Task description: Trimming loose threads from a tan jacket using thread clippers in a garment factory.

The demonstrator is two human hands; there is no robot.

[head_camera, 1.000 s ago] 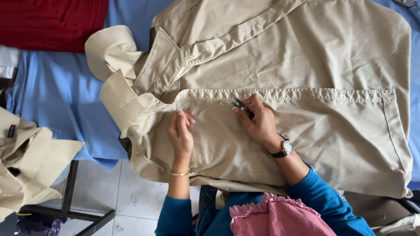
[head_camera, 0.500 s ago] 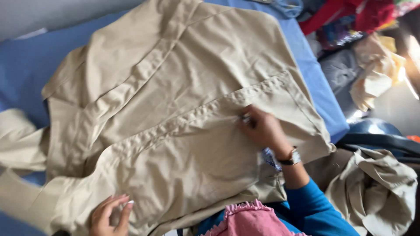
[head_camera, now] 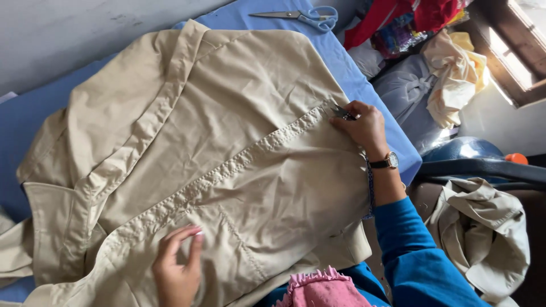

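Observation:
A beige garment (head_camera: 227, 113) lies spread flat over a blue-covered table (head_camera: 364, 79). A stitched seam (head_camera: 239, 165) runs diagonally across it. My right hand (head_camera: 364, 126), with a wristwatch, grips a small dark thread snipper (head_camera: 341, 112) at the seam's far right end, near the garment's edge. My left hand (head_camera: 177, 267) rests flat on the cloth below the seam at the lower left, fingers apart, holding nothing.
Blue-handled scissors (head_camera: 301, 16) lie at the table's far edge. Heaps of red, cream and grey cloth (head_camera: 432, 62) are piled to the right. Another beige garment (head_camera: 483, 233) is draped over a dark seat at lower right. Pink fabric (head_camera: 321, 290) lies on my lap.
The view has swung right. My right hand with the snipper has travelled along the seam to its right end. My left hand has slid left and now presses the cloth lower down.

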